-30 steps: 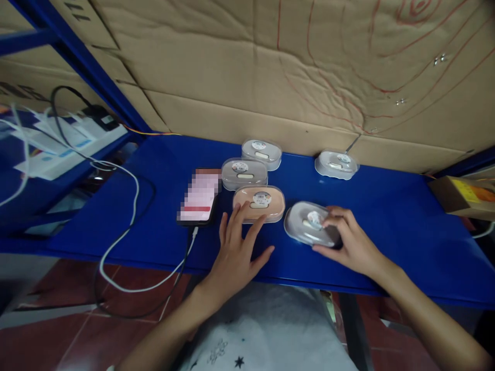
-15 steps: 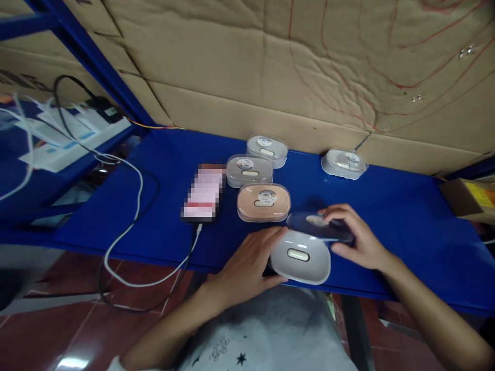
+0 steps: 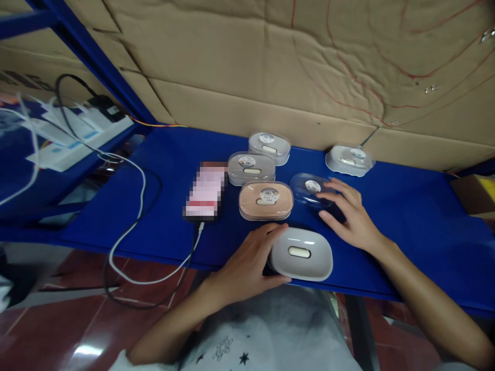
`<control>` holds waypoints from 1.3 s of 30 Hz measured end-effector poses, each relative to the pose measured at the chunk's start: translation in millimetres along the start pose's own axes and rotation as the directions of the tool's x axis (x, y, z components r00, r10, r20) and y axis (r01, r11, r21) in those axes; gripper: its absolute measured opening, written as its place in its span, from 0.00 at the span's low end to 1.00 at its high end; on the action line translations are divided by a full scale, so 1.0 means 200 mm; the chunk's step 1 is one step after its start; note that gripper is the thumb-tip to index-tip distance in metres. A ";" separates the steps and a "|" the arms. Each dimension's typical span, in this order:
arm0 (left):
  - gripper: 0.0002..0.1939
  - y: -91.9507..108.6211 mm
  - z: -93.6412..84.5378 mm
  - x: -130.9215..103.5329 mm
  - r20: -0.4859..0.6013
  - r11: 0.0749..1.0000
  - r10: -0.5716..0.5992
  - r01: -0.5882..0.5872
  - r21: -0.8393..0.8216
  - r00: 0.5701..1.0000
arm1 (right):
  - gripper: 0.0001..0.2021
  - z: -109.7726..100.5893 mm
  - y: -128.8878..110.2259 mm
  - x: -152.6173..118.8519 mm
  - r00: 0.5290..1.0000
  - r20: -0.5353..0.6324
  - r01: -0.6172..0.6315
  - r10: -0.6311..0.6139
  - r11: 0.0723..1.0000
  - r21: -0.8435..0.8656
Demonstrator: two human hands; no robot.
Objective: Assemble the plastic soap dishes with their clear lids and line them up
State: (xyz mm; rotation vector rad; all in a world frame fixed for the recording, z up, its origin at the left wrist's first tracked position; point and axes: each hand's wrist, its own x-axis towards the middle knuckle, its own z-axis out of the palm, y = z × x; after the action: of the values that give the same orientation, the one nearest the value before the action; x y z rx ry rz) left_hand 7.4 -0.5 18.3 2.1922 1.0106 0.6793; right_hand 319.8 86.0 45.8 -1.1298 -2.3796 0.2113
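A grey oval dish (image 3: 315, 260) without a lid lies at the front edge of the blue table, a pale insert in its middle. My left hand (image 3: 253, 260) grips its left end between thumb and fingers. Behind the dish a clear oval lid (image 3: 303, 193) with a round label rests on the table. My right hand (image 3: 346, 211) is at the lid's right end, fingers apart, fingertips at its edge. Left of the lid sits a lidded peach box (image 3: 251, 205), with two lidded grey boxes (image 3: 235, 175) (image 3: 276, 154) behind it.
Another lidded box (image 3: 342, 164) stands at the back right by the cardboard wall (image 3: 232, 67). A phone (image 3: 204, 191) with cables lies on the blue table (image 3: 154, 237) at left. Power strips (image 3: 83, 139) are at far left, a cardboard box (image 3: 469, 196) at far right.
My right hand has moved the clear lid back and left, from above the dish down to the table beside the peach box, and its fingers have opened. My left hand stays on the dish.
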 end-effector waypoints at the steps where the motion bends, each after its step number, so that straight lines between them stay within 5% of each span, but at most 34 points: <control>1: 0.55 0.00 0.00 0.00 -0.020 0.999 -0.014 0.013 -0.031 1.000 | 0.23 -0.02 -0.05 -0.02 0.996 0.069 0.044 -0.050 0.995 0.085; 4: 0.52 0.00 -0.01 0.01 -0.106 0.990 -0.048 0.033 -0.140 0.993 | 0.42 -0.03 -0.21 -0.06 0.923 0.310 0.143 -0.229 0.950 0.276; 6: 0.52 0.00 -0.02 0.01 -0.146 0.982 -0.054 0.026 -0.186 0.988 | 0.43 0.00 -0.27 -0.07 0.898 0.344 0.188 -0.273 0.947 0.261; 11: 0.53 -0.01 -0.02 0.01 -0.153 0.973 -0.085 0.049 -0.225 0.985 | 0.37 0.05 -0.28 -0.07 0.908 0.328 0.165 -0.261 0.942 0.294; 18: 0.53 -0.03 0.00 0.00 -0.085 0.989 -0.040 0.027 -0.146 0.996 | 0.34 -0.01 -0.22 -0.06 0.927 0.294 0.103 -0.232 0.913 0.395; 24: 0.54 -0.03 0.00 -0.01 -0.002 0.999 0.018 -0.018 -0.044 1.000 | 0.25 -0.07 -0.18 -0.06 0.947 0.279 0.099 -0.158 0.972 0.215; 33: 0.51 0.03 -0.07 -0.05 0.174 0.997 0.014 -0.026 0.066 0.985 | 0.27 -0.04 -0.03 -0.06 0.974 0.220 0.067 -0.058 0.997 -0.036; 39: 0.52 0.03 -0.05 -0.04 0.112 0.997 0.009 -0.017 0.077 0.994 | 0.35 -0.06 -0.11 -0.06 0.977 0.180 0.117 -0.118 0.993 0.012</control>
State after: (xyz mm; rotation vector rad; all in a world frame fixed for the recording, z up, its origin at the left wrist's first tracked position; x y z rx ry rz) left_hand -1.4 -5.8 28.2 2.2786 0.9808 0.5246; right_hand 316.8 61.1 58.9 -1.0028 -2.5963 0.2856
